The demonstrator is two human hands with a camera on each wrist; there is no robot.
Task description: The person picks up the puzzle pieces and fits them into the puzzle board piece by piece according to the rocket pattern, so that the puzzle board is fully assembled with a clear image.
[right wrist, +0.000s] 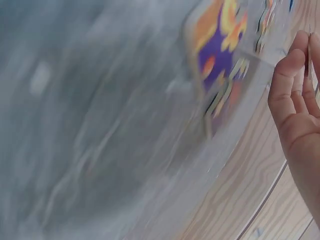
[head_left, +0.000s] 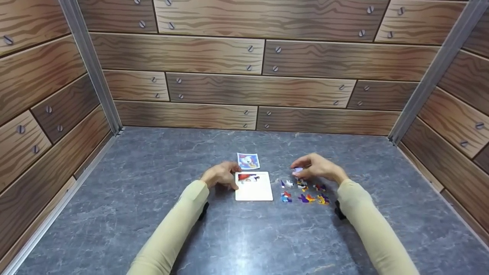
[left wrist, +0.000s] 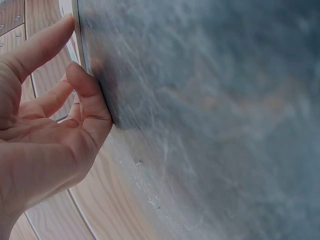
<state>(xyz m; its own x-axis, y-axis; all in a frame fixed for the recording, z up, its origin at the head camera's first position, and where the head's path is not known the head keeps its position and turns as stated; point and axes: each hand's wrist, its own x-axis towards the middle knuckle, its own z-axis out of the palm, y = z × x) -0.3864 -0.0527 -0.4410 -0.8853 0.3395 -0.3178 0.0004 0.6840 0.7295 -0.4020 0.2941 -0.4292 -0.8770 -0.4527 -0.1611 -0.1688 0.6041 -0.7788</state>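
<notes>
A square white puzzle board (head_left: 255, 193) lies flat, with several joined pieces of red, white and dark print along its top left. My left hand (head_left: 221, 173) rests at the board's left side, fingertips touching its edge and upper left corner. In the left wrist view the thumb (left wrist: 47, 45) is nearly straight and another finger is bent against the table. To the right, my right hand (head_left: 319, 168) pinches a pale lilac puzzle piece (head_left: 297, 170) between thumb and fingers, above the loose pieces. The right wrist view shows that piece (right wrist: 309, 60) edge-on.
Several loose puzzle pieces (head_left: 306, 198) in purple, orange, red and white lie right of the board. Behind the board is a small printed picture card (head_left: 248, 161). The grey marbled table (head_left: 164, 229) is bounded by wood-print walls (head_left: 259, 89) at the back and sides.
</notes>
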